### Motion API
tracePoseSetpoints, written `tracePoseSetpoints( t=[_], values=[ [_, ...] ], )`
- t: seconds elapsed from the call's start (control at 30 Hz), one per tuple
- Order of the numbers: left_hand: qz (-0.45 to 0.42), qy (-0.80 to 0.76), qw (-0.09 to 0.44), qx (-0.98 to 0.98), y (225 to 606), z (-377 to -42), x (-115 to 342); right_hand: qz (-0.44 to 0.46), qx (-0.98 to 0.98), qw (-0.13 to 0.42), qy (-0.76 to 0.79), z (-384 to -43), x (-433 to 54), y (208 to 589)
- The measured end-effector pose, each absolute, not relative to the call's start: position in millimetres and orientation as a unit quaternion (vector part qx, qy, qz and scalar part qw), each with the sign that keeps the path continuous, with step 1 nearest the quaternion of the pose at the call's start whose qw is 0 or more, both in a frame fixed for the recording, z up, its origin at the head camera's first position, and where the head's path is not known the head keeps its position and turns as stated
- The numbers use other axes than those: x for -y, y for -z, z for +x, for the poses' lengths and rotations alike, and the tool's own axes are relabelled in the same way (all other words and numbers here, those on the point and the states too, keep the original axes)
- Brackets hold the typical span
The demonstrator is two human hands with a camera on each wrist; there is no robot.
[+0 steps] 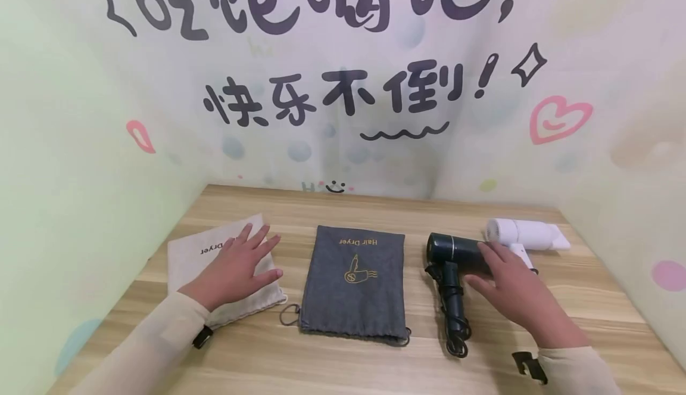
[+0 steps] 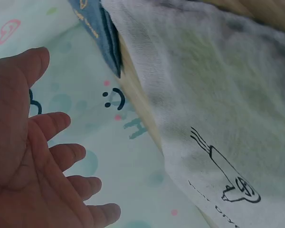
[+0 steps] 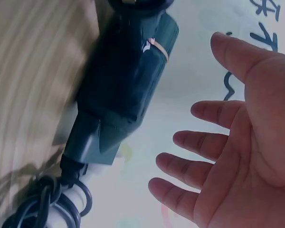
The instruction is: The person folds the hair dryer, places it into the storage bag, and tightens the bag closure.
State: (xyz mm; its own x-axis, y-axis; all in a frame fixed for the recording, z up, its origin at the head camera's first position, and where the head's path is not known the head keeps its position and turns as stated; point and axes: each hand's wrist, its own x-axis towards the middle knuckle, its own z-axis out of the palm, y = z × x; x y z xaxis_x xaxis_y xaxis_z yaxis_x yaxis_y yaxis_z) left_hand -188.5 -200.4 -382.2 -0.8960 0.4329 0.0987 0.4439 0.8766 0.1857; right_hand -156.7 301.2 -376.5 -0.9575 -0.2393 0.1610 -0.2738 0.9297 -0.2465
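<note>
My left hand [image 1: 238, 267] hovers over a white drawstring bag [image 1: 184, 261] printed "Hair Dryer", fingers spread. In the left wrist view a gap shows between the palm [image 2: 19, 166] and the white cloth [image 2: 218, 95], which bears a line-drawn dryer. On the right, my other hand [image 1: 517, 291] is above the barrel of a dark green hair dryer [image 1: 455, 249], its fingers extended. The right wrist view shows that hand [image 3: 237, 142] apart from the dark dryer [image 3: 128, 71], with nothing in it. The dryer's cord is wound round its handle.
Between the hands lies a grey drawstring bag [image 1: 354, 305] with yellow print. A white hair dryer [image 1: 522, 234] lies behind the dark one, partly hidden by the right hand. The wooden table [image 1: 257, 359] meets printed curtains [image 1: 332, 156] at the back and sides.
</note>
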Motion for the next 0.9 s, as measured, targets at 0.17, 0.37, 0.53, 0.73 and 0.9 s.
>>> tracePoseSetpoints(
  t=[0.17, 0.37, 0.53, 0.73, 0.9],
  values=[
    [-0.229, 0.099, 0.008, 0.968, 386, -190, 208, 0.136, 0.982, 0.054, -0.122, -152, -286, 378],
    [-0.208, 0.118, -0.056, 0.969, 394, -200, 221, 0.131, 0.987, 0.026, -0.091, -152, -266, 380],
    [-0.155, 0.13, -0.129, 0.971, 397, -202, 229, 0.134, 0.988, 0.016, -0.075, -152, -256, 384],
    [-0.116, 0.114, -0.201, 0.966, 396, -208, 232, 0.133, 0.989, 0.008, -0.064, -151, -252, 387],
    [-0.109, 0.1, -0.219, 0.965, 392, -213, 227, 0.114, 0.992, -0.003, -0.049, -150, -251, 387]
  ],
)
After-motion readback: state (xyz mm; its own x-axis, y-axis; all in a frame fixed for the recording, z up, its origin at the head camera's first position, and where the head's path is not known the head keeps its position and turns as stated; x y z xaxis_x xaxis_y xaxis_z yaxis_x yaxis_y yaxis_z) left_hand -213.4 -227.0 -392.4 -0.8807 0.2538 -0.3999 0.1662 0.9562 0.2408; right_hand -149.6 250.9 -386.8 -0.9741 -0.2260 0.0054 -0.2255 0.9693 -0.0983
